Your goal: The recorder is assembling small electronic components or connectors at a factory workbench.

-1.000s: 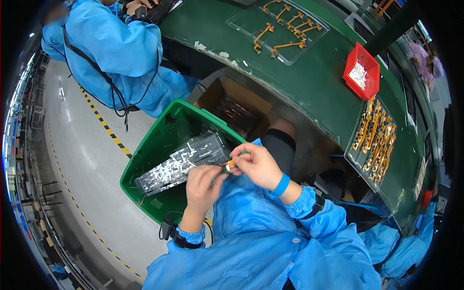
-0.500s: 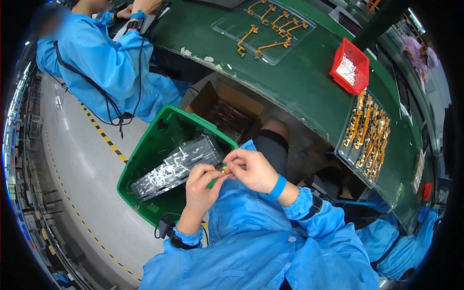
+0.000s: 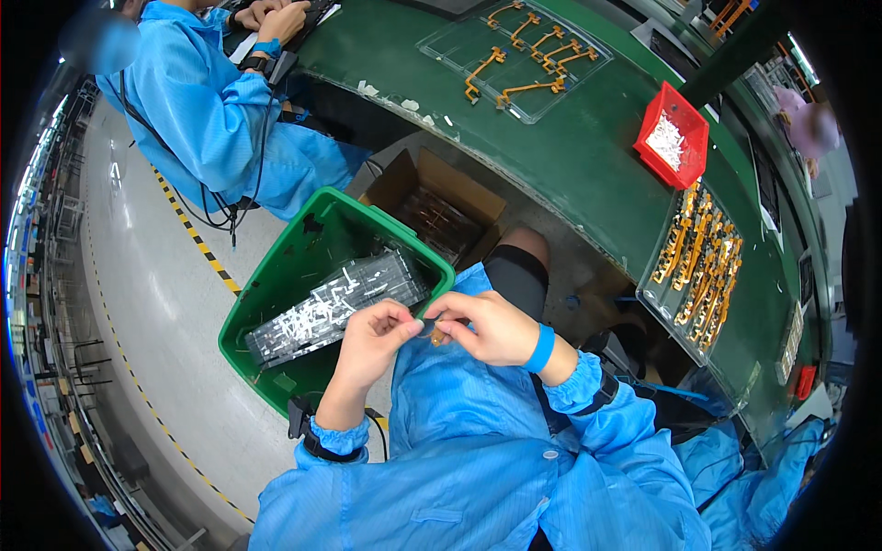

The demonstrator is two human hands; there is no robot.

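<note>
Above my lap, both hands meet fingertip to fingertip over a small orange-brown flex cable (image 3: 438, 338). My right hand (image 3: 491, 329) pinches it between thumb and fingers; most of the part is hidden by them. Close against it, my left hand (image 3: 370, 342) is closed in a pinch at a small dark piece, too small to name. Just beyond and left of my hands stands a green bin (image 3: 266, 275). Inside lie stacked dark plastic trays (image 3: 367, 285) strewn with white strips.
A tray of flex cables (image 3: 694, 266) sits on the green table (image 3: 588, 165) at right, beside a red bin (image 3: 694, 138) of white pieces. Farther back lies a clear tray (image 3: 533, 115) with several flex cables. A cardboard box (image 3: 390, 188) is under the table. A co-worker (image 3: 197, 110) sits at left.
My left hand has shifted slightly left and up, its fingers turned toward the right hand. A dark piece now shows between the fingertips. The whole view has shifted a little.
</note>
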